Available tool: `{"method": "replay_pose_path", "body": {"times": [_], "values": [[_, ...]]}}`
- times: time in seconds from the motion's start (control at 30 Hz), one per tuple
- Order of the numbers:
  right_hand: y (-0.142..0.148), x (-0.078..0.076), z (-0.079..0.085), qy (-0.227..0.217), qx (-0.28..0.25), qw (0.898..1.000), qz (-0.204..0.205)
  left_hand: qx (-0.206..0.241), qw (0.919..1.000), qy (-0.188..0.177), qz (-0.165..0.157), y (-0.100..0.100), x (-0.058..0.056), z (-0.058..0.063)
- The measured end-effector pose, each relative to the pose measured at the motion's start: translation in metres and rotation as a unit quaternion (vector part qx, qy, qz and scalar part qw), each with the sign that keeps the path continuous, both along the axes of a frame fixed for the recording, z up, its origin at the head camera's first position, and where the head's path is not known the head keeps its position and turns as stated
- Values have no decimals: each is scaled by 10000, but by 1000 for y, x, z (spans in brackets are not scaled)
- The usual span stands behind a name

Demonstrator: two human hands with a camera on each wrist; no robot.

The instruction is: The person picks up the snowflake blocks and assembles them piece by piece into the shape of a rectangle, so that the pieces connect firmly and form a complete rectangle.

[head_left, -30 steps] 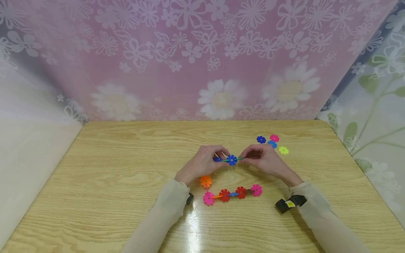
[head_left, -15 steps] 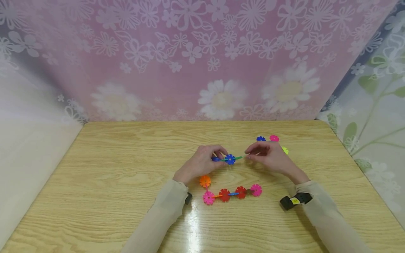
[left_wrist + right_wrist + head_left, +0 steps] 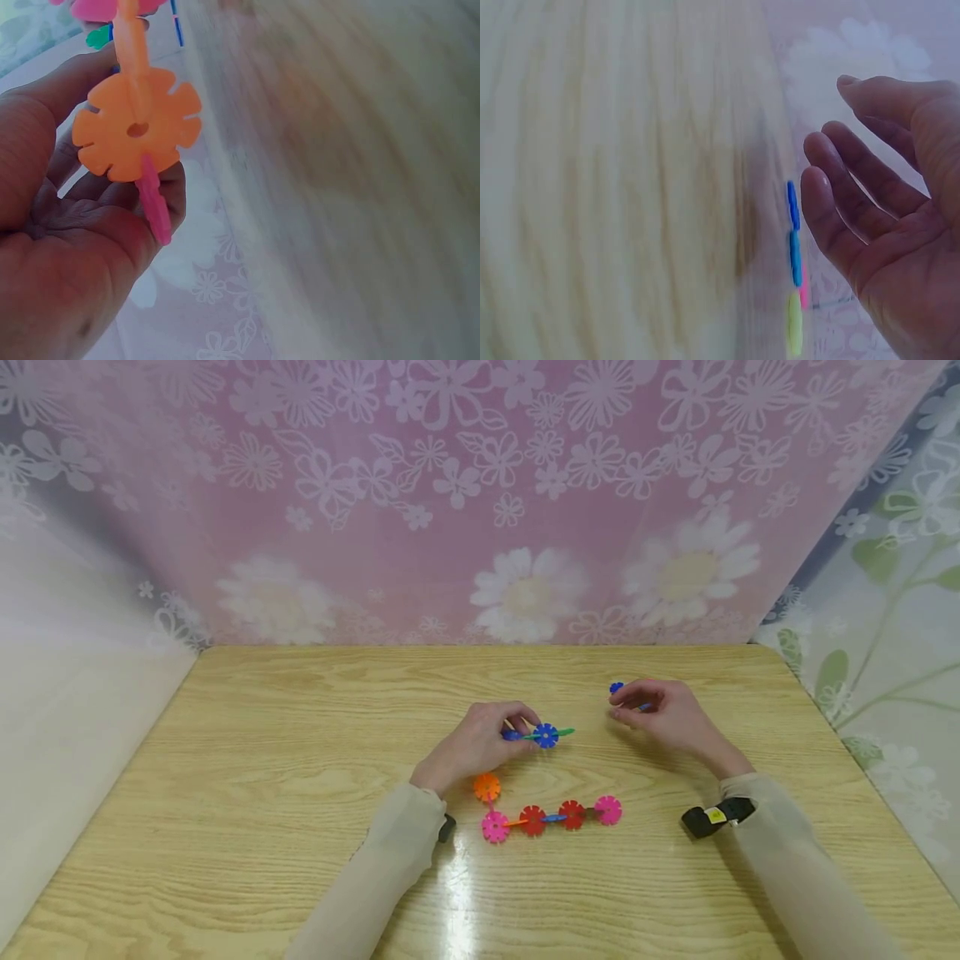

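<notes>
My left hand (image 3: 480, 743) pinches a chain of slotted plastic snowflake discs above the table. Past its fingertips stick out a blue disc (image 3: 546, 736) and an edge-on green disc (image 3: 567, 732). Nearer me, the chain shows an orange disc (image 3: 487, 787), a pink disc (image 3: 495, 827), red discs (image 3: 532, 820) and a pink end disc (image 3: 608, 810). In the left wrist view, an orange disc (image 3: 169, 112) with a pink disc (image 3: 155, 202) slotted into it stands before the palm. My right hand (image 3: 667, 718), holding nothing, hovers beside the loose discs, its fingers loosely bent and apart.
Loose discs lie at the back right: dark blue (image 3: 617, 688) and, in the right wrist view, light blue (image 3: 795, 259), yellow (image 3: 795, 324) and pink (image 3: 804, 289). My right hand partly hides them in the head view. A floral curtain (image 3: 420, 543) borders the wooden table (image 3: 300, 735).
My right hand has let go of the green disc at the chain's end and moved right and back to the loose discs. The left hand and the chain have barely moved.
</notes>
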State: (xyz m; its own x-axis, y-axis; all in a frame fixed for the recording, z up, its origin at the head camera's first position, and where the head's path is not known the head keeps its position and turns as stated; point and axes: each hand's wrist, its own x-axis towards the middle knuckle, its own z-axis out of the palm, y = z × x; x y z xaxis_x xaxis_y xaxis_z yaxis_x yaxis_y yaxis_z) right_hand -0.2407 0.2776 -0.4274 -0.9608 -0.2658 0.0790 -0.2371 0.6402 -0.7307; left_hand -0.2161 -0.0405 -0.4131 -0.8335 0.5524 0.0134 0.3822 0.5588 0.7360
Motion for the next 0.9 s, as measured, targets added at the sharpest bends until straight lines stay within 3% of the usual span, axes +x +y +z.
{"method": "replay_pose_path", "body": {"times": [0.37, 0.6, 0.9], "values": [[16, -17, 1, -168, 522, 9983, -178, 63, 10000, -41, 6, 0, 1, 2], [25, -30, -1, -50, 990, 9950, -126, 103, 9999, -90, 34, 0, 1, 1], [34, -44, -6, -247, 1353, 9905, 19, 57, 9999, -118, 69, -1, 0, 1]]}}
